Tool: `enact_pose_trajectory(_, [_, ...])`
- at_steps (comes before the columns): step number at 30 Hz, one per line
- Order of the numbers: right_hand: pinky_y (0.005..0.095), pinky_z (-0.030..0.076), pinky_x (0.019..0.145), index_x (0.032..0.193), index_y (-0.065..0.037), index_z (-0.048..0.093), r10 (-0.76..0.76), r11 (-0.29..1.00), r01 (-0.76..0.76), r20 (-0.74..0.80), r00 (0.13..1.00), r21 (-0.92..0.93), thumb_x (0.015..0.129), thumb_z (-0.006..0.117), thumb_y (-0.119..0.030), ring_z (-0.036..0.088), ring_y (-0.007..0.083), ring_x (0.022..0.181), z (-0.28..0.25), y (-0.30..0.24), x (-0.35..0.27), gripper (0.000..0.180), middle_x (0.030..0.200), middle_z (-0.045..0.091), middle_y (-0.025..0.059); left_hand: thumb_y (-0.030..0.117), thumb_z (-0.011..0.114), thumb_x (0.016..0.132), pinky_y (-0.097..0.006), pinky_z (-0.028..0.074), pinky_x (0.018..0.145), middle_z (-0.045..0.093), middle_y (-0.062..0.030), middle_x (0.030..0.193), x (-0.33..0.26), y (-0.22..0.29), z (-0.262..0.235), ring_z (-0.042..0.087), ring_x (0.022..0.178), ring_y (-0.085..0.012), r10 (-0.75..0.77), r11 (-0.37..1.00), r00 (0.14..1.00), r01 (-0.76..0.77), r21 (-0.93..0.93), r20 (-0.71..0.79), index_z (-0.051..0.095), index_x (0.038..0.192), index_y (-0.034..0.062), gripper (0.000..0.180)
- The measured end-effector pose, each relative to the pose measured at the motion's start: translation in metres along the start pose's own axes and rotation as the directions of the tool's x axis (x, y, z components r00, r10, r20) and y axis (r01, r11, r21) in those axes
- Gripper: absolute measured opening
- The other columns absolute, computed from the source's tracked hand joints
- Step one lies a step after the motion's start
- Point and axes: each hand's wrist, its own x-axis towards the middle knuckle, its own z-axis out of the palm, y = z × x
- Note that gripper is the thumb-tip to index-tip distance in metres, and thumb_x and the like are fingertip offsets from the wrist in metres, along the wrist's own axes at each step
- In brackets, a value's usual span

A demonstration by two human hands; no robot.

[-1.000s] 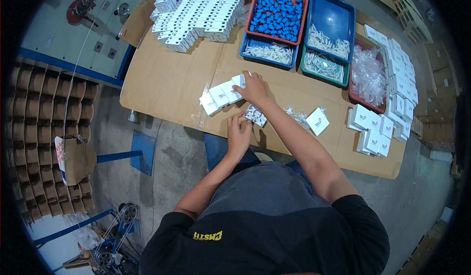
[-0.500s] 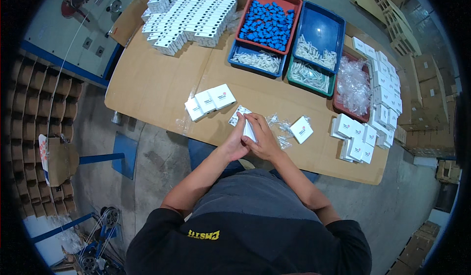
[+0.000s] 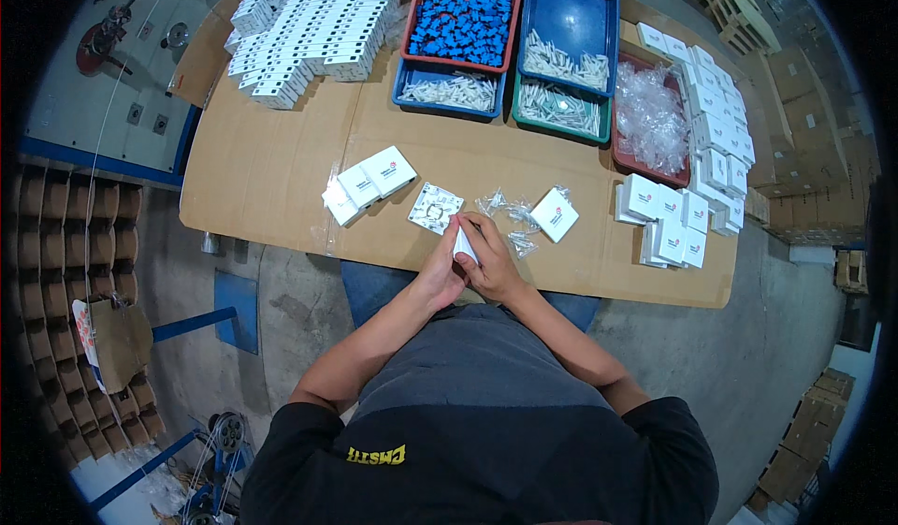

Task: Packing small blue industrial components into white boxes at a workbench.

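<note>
Left hand (image 3: 438, 277): at the near edge of the surface (image 3: 271, 169), grip clamped on a small white box (image 3: 465, 242), pressed against the right hand.
Right hand (image 3: 494, 263): grip clamped on the same small white box from the 3 o'clock side, fingers curled over it.
Small white box: held between both hands, just above the surface edge, tilted.
Square white plate (image 3: 435, 208): flat on the surface at 11 o'clock from the hands, near, not touched.
Clear bags (image 3: 510, 214): loose at 1 o'clock, just beyond the hands.
Lone white box (image 3: 555, 214): at 2 o'clock, beside the clear bags.
Three white boxes (image 3: 368, 184): in a row at 10 o'clock, apart from the hands.
Red tray (image 3: 465, 15): at 12 o'clock, far edge, filled with blue pieces.
Box stack (image 3: 678, 221): at 3 o'clock, well apart.
</note>
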Motion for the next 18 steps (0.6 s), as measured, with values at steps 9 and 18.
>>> enact_pose_trajectory(9, [0.0403, 0.043, 0.105, 0.142, 0.003, 0.049, 0.298, 0.899, -0.16, -0.305, 0.904, 0.407, 0.105, 0.054, -0.032, 0.054, 0.0368, 0.124, 0.003, 0.02, -0.008, 0.051, 0.134, 0.052, 0.0238, 0.061, 0.035, 0.105, -0.046, 0.049, 0.102, 0.063, -0.0073, 0.127, 0.007, -0.009, -0.007, 0.062, 0.116, -0.024, -0.062, 0.99, 0.99, 0.077, -0.117, 0.125, 0.052, 0.136, 0.0167, 0.057])
enact_pose_trajectory(18, [0.0434, 0.043, 0.107, 0.138, 0.001, 0.054, 0.243, 0.826, -0.419, -0.432, 0.869, -0.378, 0.094, 0.07, -0.023, 0.055, 0.0383, 0.125, -0.054, 0.029, -0.024, 0.053, 0.134, 0.054, 0.0248, 0.023, 0.047, 0.102, -0.046, 0.053, 0.1, 0.061, -0.0193, 0.131, -0.007, 0.023, 0.005, 0.064, 0.118, -0.0293, 0.119, 0.978, 0.986, -0.136, 0.158, 0.116, 0.035, 0.155, 0.0145, 0.055])
